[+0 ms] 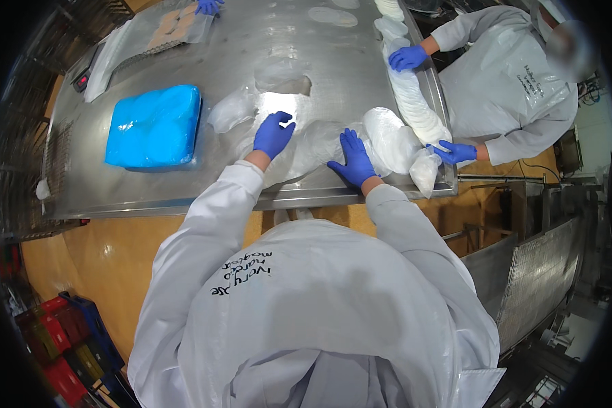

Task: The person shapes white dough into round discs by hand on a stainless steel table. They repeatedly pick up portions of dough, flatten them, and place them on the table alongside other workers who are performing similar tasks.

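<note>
My left hand [273, 134], in a blue glove, has curled, closed fingers over a shiny patch of the steel table [231, 54]; what they hold, if anything, I cannot make out. My right hand [352, 158] lies spread open on thin translucent plastic [313, 146]. Just right of it is a pile of flat white rounds [387, 132], with a small white bundle [425, 170] at its lower right. Crumpled clear plastic [230, 109] lies left of my left hand, and more [282, 71] lies beyond it.
A blue wrapped block [153, 126] sits left. At right, a co-worker [496, 88] touches a long white row [415, 102] with both gloved hands. Another person's hand [209, 7] is at the far edge near wrapped pinkish pieces [173, 27]. Stacked crates [58, 319] stand lower left.
</note>
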The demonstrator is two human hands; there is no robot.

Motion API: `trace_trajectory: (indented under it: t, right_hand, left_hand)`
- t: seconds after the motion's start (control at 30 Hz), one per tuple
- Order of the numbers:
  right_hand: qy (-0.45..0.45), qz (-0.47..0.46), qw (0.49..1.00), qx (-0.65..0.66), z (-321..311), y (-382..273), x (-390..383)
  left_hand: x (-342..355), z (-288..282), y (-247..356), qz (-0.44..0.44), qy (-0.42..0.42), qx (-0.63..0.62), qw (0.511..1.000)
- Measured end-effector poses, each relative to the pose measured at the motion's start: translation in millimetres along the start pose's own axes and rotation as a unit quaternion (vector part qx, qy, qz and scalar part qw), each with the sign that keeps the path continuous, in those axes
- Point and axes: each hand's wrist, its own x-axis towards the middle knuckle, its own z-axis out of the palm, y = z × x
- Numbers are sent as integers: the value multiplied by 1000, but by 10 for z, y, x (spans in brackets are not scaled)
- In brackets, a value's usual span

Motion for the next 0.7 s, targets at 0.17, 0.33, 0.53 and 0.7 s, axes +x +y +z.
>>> trace_trajectory:
  t: [0.17, 0.33, 0.53, 0.7]
  right_hand:
    - [-38, 30, 998, -50, -162, -231, 32]
    - [-31, -42, 998, -18, 35, -435, 375]
    - [-40, -177, 983, -1, 489, -745, 284]
    - [-95, -82, 992, 26, 196, -899, 484]
  left_hand:
    - [-311, -574, -334, -55, 81, -87, 991]
    - [-644, -817, -673, -86, 97, -133, 983]
    - [-959, -810, -756, -163, 87, -59, 981]
    - [-1114, -530, -982, -149, 110, 34, 982]
